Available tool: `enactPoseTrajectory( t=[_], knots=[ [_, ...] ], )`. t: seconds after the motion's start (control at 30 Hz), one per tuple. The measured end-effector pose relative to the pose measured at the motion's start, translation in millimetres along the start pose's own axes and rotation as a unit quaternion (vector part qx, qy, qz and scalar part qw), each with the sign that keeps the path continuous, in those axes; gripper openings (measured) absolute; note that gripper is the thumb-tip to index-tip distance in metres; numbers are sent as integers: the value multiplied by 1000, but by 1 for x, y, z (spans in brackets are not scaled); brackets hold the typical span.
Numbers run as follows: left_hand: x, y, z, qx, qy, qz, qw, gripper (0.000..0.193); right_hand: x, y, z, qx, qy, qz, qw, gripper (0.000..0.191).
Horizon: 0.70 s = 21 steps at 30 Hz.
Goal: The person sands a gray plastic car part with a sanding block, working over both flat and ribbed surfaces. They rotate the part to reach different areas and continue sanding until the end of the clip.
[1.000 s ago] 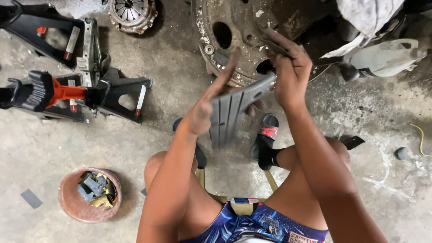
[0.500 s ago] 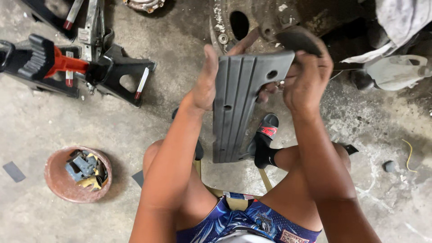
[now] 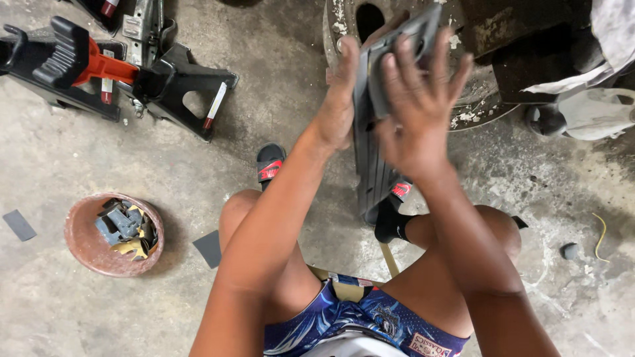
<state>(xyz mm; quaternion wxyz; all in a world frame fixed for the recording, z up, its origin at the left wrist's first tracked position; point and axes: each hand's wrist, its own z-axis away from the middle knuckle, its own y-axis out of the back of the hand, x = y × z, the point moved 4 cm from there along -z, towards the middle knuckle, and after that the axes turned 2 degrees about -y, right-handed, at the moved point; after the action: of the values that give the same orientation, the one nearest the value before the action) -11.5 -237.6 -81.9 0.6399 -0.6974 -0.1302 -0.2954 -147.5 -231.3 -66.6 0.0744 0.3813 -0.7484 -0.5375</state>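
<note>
Left hand (image 3: 338, 109) and right hand (image 3: 415, 109), fingers clamped flat, sandwich the grey ribbed panel (image 3: 372, 172) upright, steadying it.

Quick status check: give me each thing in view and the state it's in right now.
Grey ribbed panel: lifted upright, held between both hands.
Left hand: flat against the panel's left edge.
Right hand: fingers spread over the panel's face.
Jack stands: lying tipped on the floor.
Reddish bowl: upright on the floor, holding small parts.
Metal wheel disc: on the floor behind the panel, dirty.
</note>
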Motion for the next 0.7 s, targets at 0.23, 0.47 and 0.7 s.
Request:
enactPoseTrajectory(
  t=[0.23,0.47,0.7],
  knots=[
    [35,26,8,48,-220,-3,974,94,-22,-40,33,-55,-41,-23,997,78],
    [20,32,12,77,-310,26,947,89,-38,-36,29,-13,-98,-268,958,86],
    [35,17,22,93,-304,-39,947,84,-35,-44,24,-67,-45,-164,983,75]
  ],
)
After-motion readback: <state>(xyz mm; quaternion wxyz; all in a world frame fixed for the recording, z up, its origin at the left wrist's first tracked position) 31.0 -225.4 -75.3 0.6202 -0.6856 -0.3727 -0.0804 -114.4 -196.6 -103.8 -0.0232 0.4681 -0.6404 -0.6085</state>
